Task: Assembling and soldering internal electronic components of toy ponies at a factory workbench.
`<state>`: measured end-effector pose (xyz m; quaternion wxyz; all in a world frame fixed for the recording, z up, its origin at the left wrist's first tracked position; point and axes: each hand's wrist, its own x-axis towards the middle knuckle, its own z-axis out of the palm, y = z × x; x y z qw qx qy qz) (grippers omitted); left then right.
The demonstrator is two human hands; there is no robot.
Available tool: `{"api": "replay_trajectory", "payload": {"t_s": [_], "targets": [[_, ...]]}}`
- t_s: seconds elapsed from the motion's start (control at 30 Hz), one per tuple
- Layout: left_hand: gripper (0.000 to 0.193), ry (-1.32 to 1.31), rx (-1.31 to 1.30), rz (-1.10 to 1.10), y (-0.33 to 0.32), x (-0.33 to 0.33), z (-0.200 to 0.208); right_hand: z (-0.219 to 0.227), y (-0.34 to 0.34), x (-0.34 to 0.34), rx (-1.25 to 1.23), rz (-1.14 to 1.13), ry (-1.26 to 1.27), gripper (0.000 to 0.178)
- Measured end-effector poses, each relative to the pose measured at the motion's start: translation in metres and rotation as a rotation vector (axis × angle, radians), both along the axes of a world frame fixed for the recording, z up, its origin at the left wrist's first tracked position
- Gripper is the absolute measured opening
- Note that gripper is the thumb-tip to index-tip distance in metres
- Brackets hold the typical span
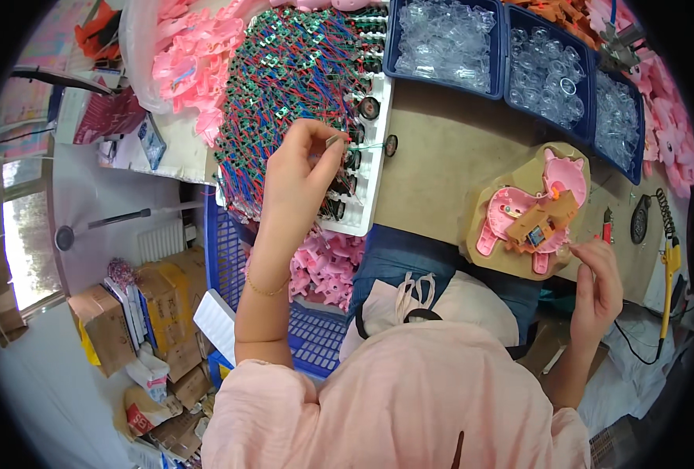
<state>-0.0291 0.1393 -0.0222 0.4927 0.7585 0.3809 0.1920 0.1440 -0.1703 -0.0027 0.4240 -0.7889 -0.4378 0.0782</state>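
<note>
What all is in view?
tray: one, white, left of centre
wired boards: many, green, on tray
discs: several, black, tray's right side
bins: three, blue, upper right
plastic parts: many, clear, in bins
fixture: one, tan, right
toy shell: one, pink, on fixture
inner part: one, orange, in shell
basket: one, blue, lower centre
toy pieces: many, pink, upper corners, basket
boxes: several, brown, lower left
tool: one, yellow, far right
left hand: one, bare, over tray, pinching small part
right hand: one, bare, beside fixture
</note>
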Motion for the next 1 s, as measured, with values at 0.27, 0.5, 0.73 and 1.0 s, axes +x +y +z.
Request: {"api": "replay_trajectory", "payload": {"t_s": [0.27, 0.5, 0.73, 1.0], "targets": [[0.019, 0.072, -0.244, -0.264, 0.006, -0.015, 0.019, 0.002, 0.020, -0.003, 0.047, 0.137, -0.020, 0.015], [0.011, -0.532, -0.780, -0.203, -0.013, 0.014, 0.041, 0.011, 0.011, -0.015, 0.144, 0.154, 0.140, 0.014], [0.020, -0.625, -1.275, 0.015, -0.089, 0.033, 0.016, 0.007, 0.034, -0.033, 0.127, 0.274, 0.169, 0.015], [0.027, -0.623, -0.992, -0.115, -0.124, 0.045, 0.017, 0.028, 0.059, 0.003, 0.116, -0.033, 0.917, 0.014]]}}
